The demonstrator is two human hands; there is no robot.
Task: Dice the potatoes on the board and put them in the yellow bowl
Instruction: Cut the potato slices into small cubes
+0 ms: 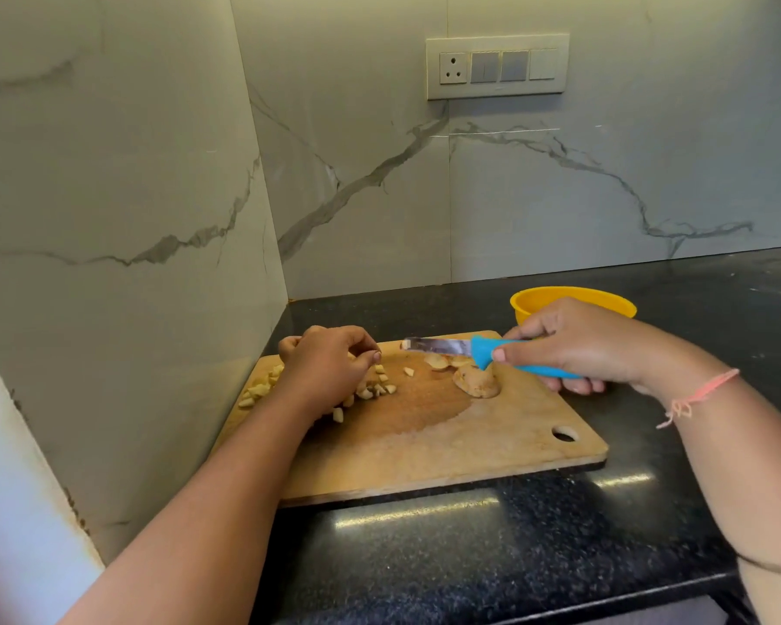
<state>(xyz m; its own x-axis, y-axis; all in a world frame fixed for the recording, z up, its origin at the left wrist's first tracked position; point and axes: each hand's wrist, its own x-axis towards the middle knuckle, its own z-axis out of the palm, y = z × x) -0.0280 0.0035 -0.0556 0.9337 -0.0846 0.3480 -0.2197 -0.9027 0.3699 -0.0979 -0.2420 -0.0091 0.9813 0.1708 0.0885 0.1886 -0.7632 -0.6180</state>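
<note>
A wooden cutting board lies on the black counter. Several pale potato dice are scattered on its left part, and an uncut potato half with a few slices sits toward its far right. My left hand hovers over the dice with its fingers curled; whether it holds any pieces is hidden. My right hand grips the blue handle of a knife, whose blade points left above the slices with a small potato bit on its tip. The yellow bowl stands behind my right hand.
Marble walls close the corner at the left and the back, right beside the board. A switch panel is on the back wall. The black counter runs to the front edge and off to the right.
</note>
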